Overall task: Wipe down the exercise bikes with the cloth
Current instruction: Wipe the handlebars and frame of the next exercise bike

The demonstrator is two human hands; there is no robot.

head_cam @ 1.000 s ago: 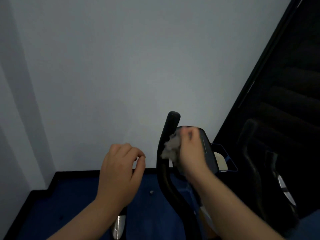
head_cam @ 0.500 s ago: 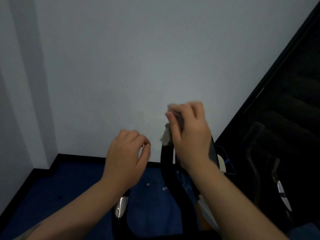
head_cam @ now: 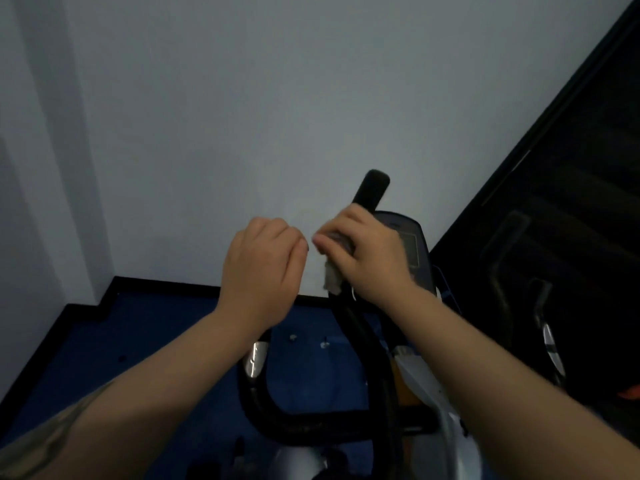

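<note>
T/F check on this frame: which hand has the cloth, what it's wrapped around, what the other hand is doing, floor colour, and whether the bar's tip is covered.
1. The right hand holds the cloth. True.
2. The cloth is wrapped on the upright black handlebar. True; a bit of cloth hangs out below the fingers.
3. The left hand grips the same bar. False: it is loosely curled, beside the right hand, in front of the other bar, and whether it touches it cannot be seen.
4. The floor is red. False: it is blue with a black skirting edge.
5. The bar's top end is covered by the hand. False: the tip sticks out above the right hand.
</note>
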